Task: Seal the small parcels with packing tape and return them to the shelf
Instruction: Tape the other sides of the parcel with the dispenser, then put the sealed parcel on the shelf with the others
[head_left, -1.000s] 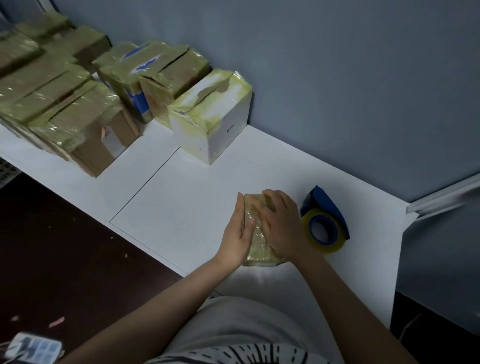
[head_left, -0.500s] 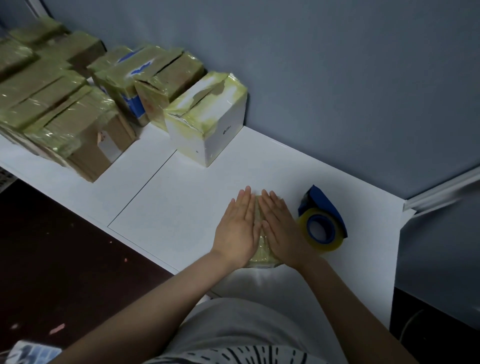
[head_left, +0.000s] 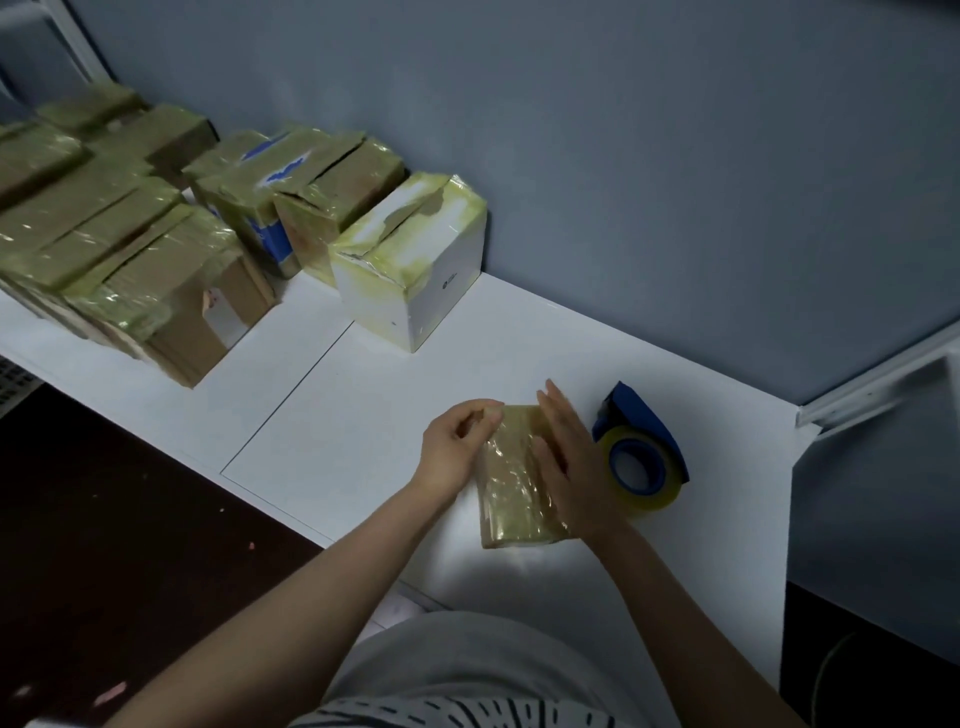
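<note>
A small brown parcel (head_left: 511, 486) wrapped in shiny yellowish tape lies flat on the white shelf (head_left: 363, 415) in front of me. My left hand (head_left: 454, 449) curls its fingers at the parcel's far left corner and touches it there. My right hand (head_left: 569, 457) lies flat with fingers straight along the parcel's right side, pressing on it. A blue tape dispenser (head_left: 641, 457) with a roll of yellowish tape stands just right of my right hand.
A white taped box (head_left: 415, 270) stands against the grey wall. Left of it sit several taped cardboard boxes (head_left: 145, 270) in a close group. The shelf ends at right near a white rail (head_left: 878, 384). Dark floor lies below left.
Both hands lay flat side by side on the parcel. Now the left hand has curled at the parcel's far corner, and the right hand has slid to its right side, uncovering the top.
</note>
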